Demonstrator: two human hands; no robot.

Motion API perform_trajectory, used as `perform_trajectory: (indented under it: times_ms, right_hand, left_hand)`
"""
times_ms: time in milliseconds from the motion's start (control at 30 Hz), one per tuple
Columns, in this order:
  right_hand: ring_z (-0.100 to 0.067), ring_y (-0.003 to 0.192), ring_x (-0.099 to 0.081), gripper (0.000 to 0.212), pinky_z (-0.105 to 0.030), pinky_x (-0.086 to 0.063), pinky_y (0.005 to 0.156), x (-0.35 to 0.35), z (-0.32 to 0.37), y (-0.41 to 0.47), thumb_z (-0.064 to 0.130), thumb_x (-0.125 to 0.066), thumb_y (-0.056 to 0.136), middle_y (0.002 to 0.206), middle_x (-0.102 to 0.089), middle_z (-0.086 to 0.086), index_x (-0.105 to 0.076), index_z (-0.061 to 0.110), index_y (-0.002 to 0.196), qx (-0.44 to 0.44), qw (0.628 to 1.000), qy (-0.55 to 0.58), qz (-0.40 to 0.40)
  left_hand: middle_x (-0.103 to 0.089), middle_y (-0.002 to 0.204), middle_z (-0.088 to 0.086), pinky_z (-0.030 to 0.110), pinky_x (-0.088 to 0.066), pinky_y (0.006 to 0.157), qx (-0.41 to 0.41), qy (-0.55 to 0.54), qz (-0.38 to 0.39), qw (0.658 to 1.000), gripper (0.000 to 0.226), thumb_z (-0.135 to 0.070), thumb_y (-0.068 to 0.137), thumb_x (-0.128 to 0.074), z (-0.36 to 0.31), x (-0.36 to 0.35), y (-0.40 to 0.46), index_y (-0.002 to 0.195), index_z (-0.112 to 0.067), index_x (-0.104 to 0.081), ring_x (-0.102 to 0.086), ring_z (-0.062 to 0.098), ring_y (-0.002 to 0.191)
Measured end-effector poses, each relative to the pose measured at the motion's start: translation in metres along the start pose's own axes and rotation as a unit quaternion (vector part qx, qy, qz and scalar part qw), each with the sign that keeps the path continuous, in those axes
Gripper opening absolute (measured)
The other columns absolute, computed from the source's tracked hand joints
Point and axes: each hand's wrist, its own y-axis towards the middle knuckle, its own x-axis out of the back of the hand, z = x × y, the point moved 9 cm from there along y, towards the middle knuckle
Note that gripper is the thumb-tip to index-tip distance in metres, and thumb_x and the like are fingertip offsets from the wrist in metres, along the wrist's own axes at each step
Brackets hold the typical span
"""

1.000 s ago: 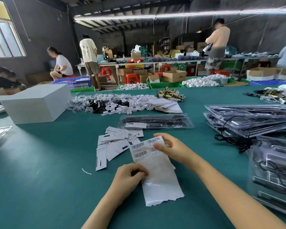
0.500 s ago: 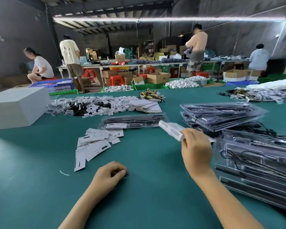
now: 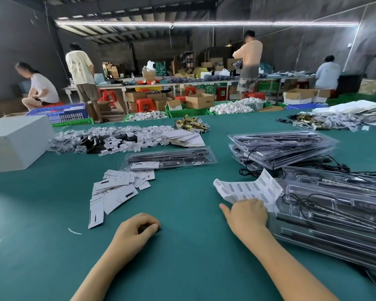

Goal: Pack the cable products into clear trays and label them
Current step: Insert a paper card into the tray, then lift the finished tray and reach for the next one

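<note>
A curled sheet of barcode labels (image 3: 245, 190) lies on the green table (image 3: 182, 257), leaning against a near stack of clear trays (image 3: 339, 216) filled with black cables. My right hand (image 3: 248, 216) holds the sheet's near edge, thumb stretched out to the left and fingertips hidden. My left hand (image 3: 137, 229) rests on the table as a curled fist, with nothing visible in it. A second stack of filled trays (image 3: 282, 144) stands farther back. One single filled tray (image 3: 172, 158) lies in the middle.
Loose white paper cards (image 3: 117, 187) lie left of centre. Behind them are a heap of small bagged parts (image 3: 100, 140), stacked white cards (image 3: 187, 139) and brass pieces (image 3: 191, 124). A white box (image 3: 15, 142) stands far left. Several people work at benches beyond.
My right hand carried the label sheet away from my left hand to the right and set it down against the tray stack. My left hand let go and curled on the table.
</note>
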Motion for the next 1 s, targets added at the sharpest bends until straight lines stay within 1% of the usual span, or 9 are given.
perform_trajectory:
  times_ms: [100, 200, 367, 467, 567, 700, 800, 867, 1000]
  right_hand:
    - [-0.033, 0.113, -0.05, 0.064, -0.036, -0.043, 0.087, 0.02, 0.01, -0.003, 0.066, -0.033, 0.092, 0.121, -0.059, -0.015, -0.063, 0.013, 0.112, 0.053, 0.997, 0.041, -0.029]
    - [-0.026, 0.1, -0.051, 0.049, -0.03, -0.038, 0.069, 0.043, 0.011, -0.009, 0.063, -0.053, 0.085, 0.11, -0.059, -0.007, -0.058, 0.015, 0.095, 0.087, 0.992, 0.09, -0.015]
    - [-0.022, 0.084, -0.062, 0.03, -0.034, -0.052, 0.073, 0.111, -0.028, -0.003, 0.041, -0.061, 0.089, 0.094, -0.068, -0.004, -0.063, 0.013, 0.1, 0.102, 0.953, 0.248, -0.14]
    - [-0.024, 0.08, -0.061, 0.03, -0.034, -0.051, 0.073, 0.127, -0.077, 0.007, 0.042, -0.057, 0.092, 0.085, -0.066, -0.005, -0.063, 0.012, 0.093, 0.047, 0.946, 0.222, -0.231]
    - [-0.03, 0.086, -0.058, 0.04, -0.045, -0.045, 0.088, 0.1, -0.119, 0.027, 0.047, -0.047, 0.095, 0.078, -0.063, -0.005, -0.058, 0.015, 0.075, -0.056, 0.967, 0.155, -0.193]
    - [-0.024, 0.072, -0.054, 0.042, -0.049, -0.041, 0.094, 0.075, -0.126, 0.041, 0.046, -0.036, 0.099, 0.07, -0.058, -0.002, -0.048, 0.018, 0.069, -0.066, 0.97, 0.164, -0.166]
    - [-0.025, 0.066, -0.053, 0.049, -0.038, -0.048, 0.074, 0.065, -0.122, 0.044, 0.045, -0.027, 0.102, 0.07, -0.059, -0.004, -0.047, 0.015, 0.07, -0.041, 0.968, 0.172, -0.178]
    - [-0.023, 0.06, -0.052, 0.054, -0.03, -0.04, 0.059, 0.063, -0.121, 0.045, 0.046, -0.023, 0.102, 0.063, -0.054, -0.002, -0.049, 0.014, 0.068, -0.03, 0.968, 0.165, -0.186]
    - [-0.02, 0.049, -0.048, 0.06, -0.025, -0.03, 0.049, 0.072, -0.121, 0.042, 0.052, -0.021, 0.1, 0.054, -0.051, -0.001, -0.05, 0.014, 0.063, -0.022, 0.963, 0.145, -0.226]
  left_hand:
    - [-0.067, 0.088, -0.016, 0.012, -0.042, 0.071, -0.001, 0.002, 0.001, 1.0, 0.019, -0.011, 0.09, -0.062, 0.0, 0.0, 0.0, 0.079, -0.024, -0.072, -0.06, 0.001, 0.08]
    - [-0.068, 0.089, -0.013, 0.017, -0.043, 0.075, -0.002, 0.007, 0.0, 1.0, 0.02, -0.011, 0.089, -0.063, 0.0, 0.0, -0.001, 0.079, -0.024, -0.072, -0.06, 0.002, 0.082]
    - [-0.068, 0.089, -0.012, 0.019, -0.044, 0.077, -0.003, 0.016, -0.004, 1.0, 0.02, -0.01, 0.09, -0.062, -0.002, 0.001, -0.001, 0.078, -0.023, -0.072, -0.061, 0.005, 0.084]
    - [-0.068, 0.088, -0.014, 0.021, -0.045, 0.079, -0.003, 0.024, -0.006, 1.0, 0.02, -0.01, 0.09, -0.062, -0.002, 0.001, -0.002, 0.078, -0.022, -0.072, -0.061, 0.006, 0.084]
    - [-0.068, 0.087, -0.016, 0.021, -0.045, 0.077, -0.005, 0.02, -0.006, 1.0, 0.021, -0.009, 0.09, -0.062, -0.002, 0.0, -0.002, 0.078, -0.023, -0.072, -0.061, 0.006, 0.083]
    - [-0.067, 0.085, -0.019, 0.023, -0.045, 0.08, 0.0, 0.013, -0.006, 1.0, 0.022, -0.009, 0.09, -0.061, 0.0, 0.001, -0.002, 0.078, -0.024, -0.073, -0.061, 0.004, 0.085]
    - [-0.066, 0.085, -0.021, 0.017, -0.043, 0.077, -0.004, 0.016, -0.007, 1.0, 0.022, -0.01, 0.09, -0.061, 0.001, 0.001, -0.001, 0.078, -0.024, -0.072, -0.06, 0.001, 0.082]
    - [-0.066, 0.085, -0.021, 0.013, -0.042, 0.075, -0.007, 0.017, -0.007, 1.0, 0.022, -0.01, 0.091, -0.061, 0.001, 0.001, -0.001, 0.079, -0.025, -0.072, -0.059, 0.0, 0.082]
    - [-0.066, 0.085, -0.021, 0.009, -0.041, 0.073, -0.01, 0.018, -0.006, 1.0, 0.022, -0.01, 0.091, -0.061, 0.0, 0.0, 0.0, 0.079, -0.025, -0.072, -0.059, 0.0, 0.083]
